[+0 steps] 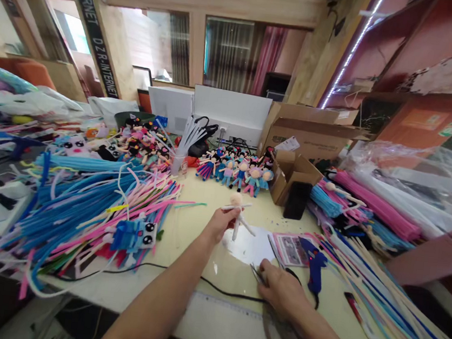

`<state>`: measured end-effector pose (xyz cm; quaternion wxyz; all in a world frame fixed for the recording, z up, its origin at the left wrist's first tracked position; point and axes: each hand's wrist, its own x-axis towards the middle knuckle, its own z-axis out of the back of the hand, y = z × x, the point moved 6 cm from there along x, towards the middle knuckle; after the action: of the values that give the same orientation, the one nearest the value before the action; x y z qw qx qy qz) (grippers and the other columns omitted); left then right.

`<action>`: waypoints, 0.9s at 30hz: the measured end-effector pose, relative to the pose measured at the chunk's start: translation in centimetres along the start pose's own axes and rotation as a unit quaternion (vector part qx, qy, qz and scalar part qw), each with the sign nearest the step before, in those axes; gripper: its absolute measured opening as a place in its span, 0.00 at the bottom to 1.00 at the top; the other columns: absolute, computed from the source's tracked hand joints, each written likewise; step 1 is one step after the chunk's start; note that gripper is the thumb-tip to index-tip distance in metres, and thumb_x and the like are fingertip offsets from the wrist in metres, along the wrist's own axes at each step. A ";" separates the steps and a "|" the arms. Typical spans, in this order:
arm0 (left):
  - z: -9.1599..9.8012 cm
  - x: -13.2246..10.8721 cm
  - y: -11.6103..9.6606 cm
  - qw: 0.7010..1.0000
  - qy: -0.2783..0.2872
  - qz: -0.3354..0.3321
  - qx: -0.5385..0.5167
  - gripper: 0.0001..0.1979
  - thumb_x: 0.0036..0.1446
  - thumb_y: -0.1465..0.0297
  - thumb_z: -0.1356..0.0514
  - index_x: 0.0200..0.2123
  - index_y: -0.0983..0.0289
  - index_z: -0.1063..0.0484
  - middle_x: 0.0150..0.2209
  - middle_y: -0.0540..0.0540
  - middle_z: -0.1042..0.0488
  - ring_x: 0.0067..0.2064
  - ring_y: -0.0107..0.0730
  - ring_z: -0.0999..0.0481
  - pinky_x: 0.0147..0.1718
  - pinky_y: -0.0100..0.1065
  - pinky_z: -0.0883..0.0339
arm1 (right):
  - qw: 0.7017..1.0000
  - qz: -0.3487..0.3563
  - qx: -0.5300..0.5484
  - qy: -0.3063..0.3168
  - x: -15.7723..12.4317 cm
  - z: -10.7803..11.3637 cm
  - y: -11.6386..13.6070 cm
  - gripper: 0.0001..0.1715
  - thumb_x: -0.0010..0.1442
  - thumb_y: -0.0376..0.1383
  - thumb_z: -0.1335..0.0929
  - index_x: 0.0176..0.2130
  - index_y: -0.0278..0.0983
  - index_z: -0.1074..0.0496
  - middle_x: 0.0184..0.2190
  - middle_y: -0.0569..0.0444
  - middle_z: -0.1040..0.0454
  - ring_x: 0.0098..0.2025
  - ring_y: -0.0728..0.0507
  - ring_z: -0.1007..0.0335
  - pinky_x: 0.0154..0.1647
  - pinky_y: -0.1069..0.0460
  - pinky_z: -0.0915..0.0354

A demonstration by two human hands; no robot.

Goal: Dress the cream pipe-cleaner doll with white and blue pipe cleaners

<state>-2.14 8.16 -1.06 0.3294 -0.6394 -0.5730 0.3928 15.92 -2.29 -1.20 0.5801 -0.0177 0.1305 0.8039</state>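
My left hand point(220, 223) is raised over the table, pinching a small white pipe-cleaner doll point(238, 214) with a pale round head and bare white limbs. My right hand point(279, 290) rests on the tabletop with its fingers curled around a pair of scissors point(271, 305); the blades poke out to the left and the grey handles lie under my wrist. A white sheet of paper point(252, 246) lies just beyond both hands.
A blue glue gun point(313, 261) with black cord lies right of the paper. Heaps of pipe cleaners point(83, 202) fill the left; pink and blue bundles point(368, 207) the right. Finished dolls point(237, 173) stand behind, next to cardboard boxes point(295, 172). A ruler point(215, 301) lies at the front edge.
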 end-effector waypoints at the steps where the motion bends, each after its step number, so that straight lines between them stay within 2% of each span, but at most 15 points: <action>1: 0.2 0.0 0.1 1.000 0.001 0.001 -0.004 0.24 0.32 0.58 0.29 0.32 0.68 0.23 0.20 0.49 0.30 0.21 0.22 0.34 0.23 0.28 0.41 | 1.000 -0.002 -0.004 0.003 0.1 0.0 0.2 0.15 0.50 0.29 0.37 0.40 0.38 0.33 0.35 0.48 0.24 0.35 0.41 0.29 0.30 0.52 0.49; 6: 1.0 0.3 0.0 1.000 0.000 0.000 -0.028 0.22 0.33 0.59 0.29 0.31 0.68 0.25 0.24 0.52 0.27 0.25 0.26 0.30 0.29 0.32 0.36 | 0.997 -0.018 0.068 0.001 1.8 1.3 0.3 0.15 0.50 0.30 0.37 0.40 0.39 0.34 0.28 0.54 0.25 0.30 0.45 0.31 0.27 0.53 0.51; 9: 0.9 0.2 -0.3 0.999 0.017 -0.003 -0.044 0.21 0.34 0.60 0.29 0.30 0.68 0.25 0.25 0.53 0.26 0.26 0.26 0.30 0.30 0.32 0.36 | 0.992 -0.027 0.117 -0.036 3.8 2.4 0.6 0.12 0.51 0.33 0.37 0.39 0.38 0.34 0.26 0.55 0.26 0.29 0.45 0.32 0.29 0.53 0.48; 12: 0.5 0.0 -0.5 0.998 0.039 0.001 -0.052 0.22 0.33 0.63 0.28 0.33 0.68 0.25 0.26 0.52 0.26 0.27 0.25 0.30 0.31 0.31 0.38 | 0.979 -0.008 0.182 -0.088 5.9 3.2 1.4 0.12 0.53 0.36 0.37 0.39 0.38 0.33 0.29 0.54 0.26 0.32 0.44 0.31 0.32 0.52 0.44; 14: 0.1 -0.2 -0.6 0.998 0.052 0.007 -0.042 0.23 0.34 0.63 0.28 0.35 0.68 0.25 0.25 0.51 0.27 0.26 0.24 0.30 0.30 0.30 0.39 | 0.952 0.007 0.277 -0.131 7.1 3.5 1.5 0.13 0.56 0.40 0.40 0.38 0.37 0.32 0.31 0.52 0.26 0.32 0.45 0.31 0.33 0.51 0.41; 16: -0.4 -0.3 -0.7 0.998 0.066 0.010 -0.016 0.22 0.37 0.62 0.30 0.35 0.67 0.25 0.24 0.49 0.29 0.24 0.22 0.32 0.27 0.28 0.42 | 0.904 0.009 0.401 -0.148 7.9 3.5 1.3 0.18 0.59 0.43 0.43 0.38 0.36 0.32 0.30 0.51 0.27 0.30 0.45 0.30 0.32 0.51 0.38; 18: -0.9 -0.2 -0.9 0.997 0.081 0.008 0.015 0.18 0.40 0.62 0.31 0.33 0.67 0.26 0.23 0.49 0.30 0.23 0.21 0.32 0.24 0.27 0.44 | 0.854 0.006 0.503 -0.134 8.3 3.2 0.9 0.20 0.59 0.44 0.43 0.40 0.35 0.32 0.28 0.52 0.28 0.27 0.46 0.30 0.30 0.51 0.36; 20: -1.2 -0.1 -1.1 0.995 0.088 0.007 0.040 0.15 0.41 0.63 0.32 0.29 0.67 0.28 0.22 0.49 0.30 0.22 0.22 0.32 0.23 0.27 0.44 | 0.821 0.006 0.560 -0.111 8.4 3.3 0.6 0.21 0.56 0.43 0.39 0.46 0.35 0.34 0.28 0.53 0.27 0.27 0.47 0.30 0.29 0.51 0.35; 23: -1.3 0.2 -0.9 0.995 0.081 0.015 0.048 0.13 0.42 0.65 0.34 0.28 0.67 0.30 0.22 0.49 0.30 0.24 0.26 0.30 0.26 0.29 0.40 | 0.787 0.007 0.612 -0.077 8.1 3.6 0.1 0.28 0.51 0.42 0.33 0.51 0.36 0.35 0.33 0.51 0.26 0.31 0.46 0.29 0.29 0.52 0.33; 25: -1.4 0.2 -0.4 0.995 0.083 0.023 0.046 0.12 0.42 0.65 0.35 0.28 0.67 0.30 0.23 0.50 0.30 0.26 0.28 0.28 0.28 0.31 0.38 | 0.775 0.006 0.629 -0.063 7.9 3.7 0.0 0.26 0.50 0.45 0.32 0.46 0.34 0.30 0.33 0.50 0.25 0.31 0.47 0.29 0.30 0.52 0.34; 27: -1.6 0.1 0.3 0.992 0.104 0.026 0.071 0.13 0.43 0.65 0.35 0.29 0.68 0.30 0.24 0.50 0.30 0.26 0.28 0.29 0.28 0.31 0.37 | 0.776 0.000 0.628 -0.060 8.0 3.3 0.0 0.23 0.49 0.48 0.31 0.38 0.33 0.27 0.27 0.52 0.26 0.27 0.49 0.32 0.28 0.53 0.35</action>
<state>-0.63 8.23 -0.55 0.4217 -0.6665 -0.4897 0.3717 13.77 5.87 0.54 0.4687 0.3985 0.5715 0.5431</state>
